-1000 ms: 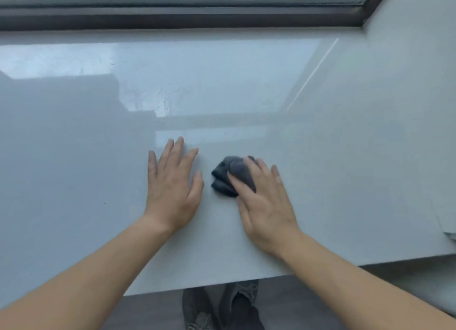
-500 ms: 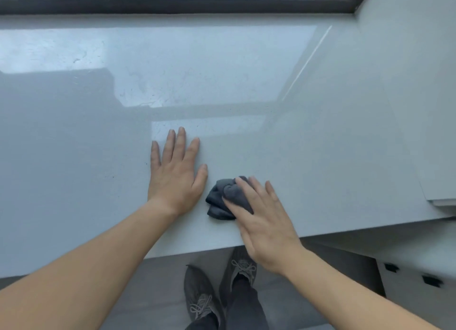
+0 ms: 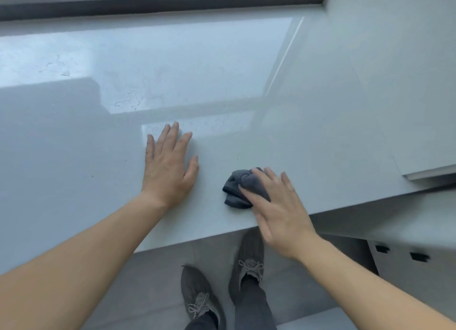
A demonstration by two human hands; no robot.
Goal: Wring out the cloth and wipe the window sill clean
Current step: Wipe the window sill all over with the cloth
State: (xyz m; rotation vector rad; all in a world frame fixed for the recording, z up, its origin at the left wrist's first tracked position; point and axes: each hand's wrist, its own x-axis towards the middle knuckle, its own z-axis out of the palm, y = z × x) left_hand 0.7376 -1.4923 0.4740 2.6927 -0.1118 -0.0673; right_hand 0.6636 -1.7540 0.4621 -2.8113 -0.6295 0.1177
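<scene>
A wide, glossy pale-grey window sill (image 3: 98,144) fills the view, with faint specks and smears in the bright patch near the window. A dark grey bunched cloth (image 3: 235,187) lies on the sill near its front edge. My right hand (image 3: 278,211) presses flat on the cloth with straight fingers, its palm reaching over the sill's edge. My left hand (image 3: 169,171) rests flat on the sill with fingers spread, a hand's width left of the cloth.
The dark window frame (image 3: 160,1) runs along the back. A white side wall (image 3: 394,70) rises at the right, with a white cabinet (image 3: 407,255) below it. My two grey shoes (image 3: 246,263) stand on the grey floor under the sill's front edge.
My right hand has slid the cloth toward the front edge and then to the right, away from my left hand. The left hand has stayed flat on the sill.
</scene>
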